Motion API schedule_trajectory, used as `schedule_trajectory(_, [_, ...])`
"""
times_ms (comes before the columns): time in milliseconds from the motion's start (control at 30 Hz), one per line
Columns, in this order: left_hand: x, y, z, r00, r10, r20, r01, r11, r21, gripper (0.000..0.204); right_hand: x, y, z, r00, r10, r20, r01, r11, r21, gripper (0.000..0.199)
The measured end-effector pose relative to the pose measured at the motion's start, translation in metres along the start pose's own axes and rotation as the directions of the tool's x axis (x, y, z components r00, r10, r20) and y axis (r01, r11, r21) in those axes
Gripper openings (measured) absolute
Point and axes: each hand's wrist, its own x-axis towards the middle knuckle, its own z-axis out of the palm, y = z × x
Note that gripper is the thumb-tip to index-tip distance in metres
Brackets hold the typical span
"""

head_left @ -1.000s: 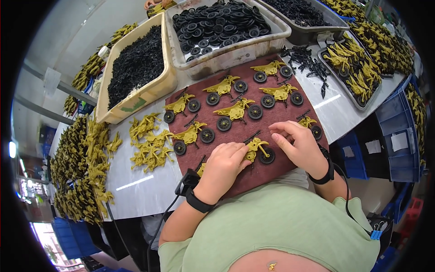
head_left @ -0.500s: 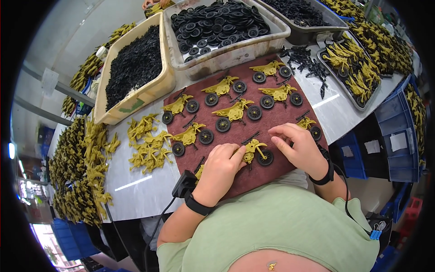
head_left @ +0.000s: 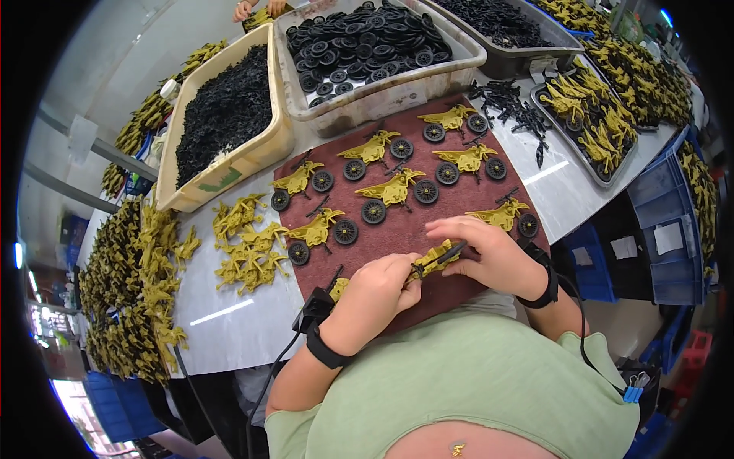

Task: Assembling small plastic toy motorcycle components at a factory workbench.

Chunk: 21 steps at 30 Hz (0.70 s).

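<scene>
My left hand is closed on a yellow toy motorcycle body, lifted just off the dark red mat. A black spoked wheel, seen nearly edge-on, sits against the body's right end. My right hand pinches the wheel with its thumb below and fingers above. Some dark part shows by my left fingertips, too small to name. Around my hands lie several yellow bodies, such as one body, each with black wheels and a thin black part beside it.
Beyond the mat stand a cream bin of small black parts, a white bin of wheels and a grey bin. Loose yellow bodies lie left; a metal tray of yellow pieces sits right. Another person's hand shows far off.
The yellow body and wheel that lay on the mat between my hands are now raised and together. My right hand has moved left and closed on the wheel.
</scene>
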Motion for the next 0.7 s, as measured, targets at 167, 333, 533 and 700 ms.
schedule_trajectory(167, [0.000,0.013,-0.011,0.988,0.070,-0.137,-0.082,0.993,-0.082,0.032,-0.002,-0.002,0.002,0.988,0.084,0.132,-0.120,0.949,0.290,0.040])
schedule_trajectory(333, [-0.007,0.016,-0.009,0.959,0.106,-0.261,-0.133,0.987,-0.087,0.031,-0.005,-0.008,0.017,0.999,0.053,0.001,-0.048,0.896,0.441,0.033])
schedule_trajectory(533, [-0.009,0.015,-0.009,0.956,0.121,-0.267,-0.152,0.983,-0.101,0.034,-0.010,-0.016,0.022,0.994,0.103,-0.043,-0.073,0.888,0.455,0.032])
schedule_trajectory(700, [-0.008,0.001,-0.007,0.920,0.183,-0.346,-0.237,0.964,-0.121,0.037,-0.003,-0.016,0.012,0.999,-0.015,-0.029,0.022,0.966,0.258,0.036])
